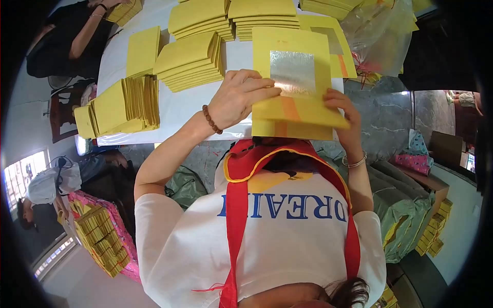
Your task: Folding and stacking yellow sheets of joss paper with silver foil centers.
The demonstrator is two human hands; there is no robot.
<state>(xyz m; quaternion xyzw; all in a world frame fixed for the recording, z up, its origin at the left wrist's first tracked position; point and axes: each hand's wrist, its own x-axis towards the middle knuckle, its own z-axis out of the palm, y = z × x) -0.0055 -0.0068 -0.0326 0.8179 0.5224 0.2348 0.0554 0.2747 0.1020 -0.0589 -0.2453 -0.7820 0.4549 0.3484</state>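
Note:
On the white table edge in front of me lies a yellow paper sheet [262, 56] with a silver foil square [291, 65] and an orange stripe. Its near part is folded up into a raised flap. My left hand [239, 97] rests on the sheet's left side, fingers stretched out across the lower edge of the foil. At the right edge, my right hand [345, 115] has its fingers curled round the paper by the flap. Under the sheet, to the upper right, another yellow sheet [345, 46] with foil and an orange stripe shows partly.
Several stacks of folded yellow paper [190, 59] cover the white table [239, 54] to the left and back. A clear plastic bag [377, 33] hangs at the far right corner. Another person's hand [105, 4] holds yellow papers at far left. Bundles [102, 238] fill a pink-lined container behind left.

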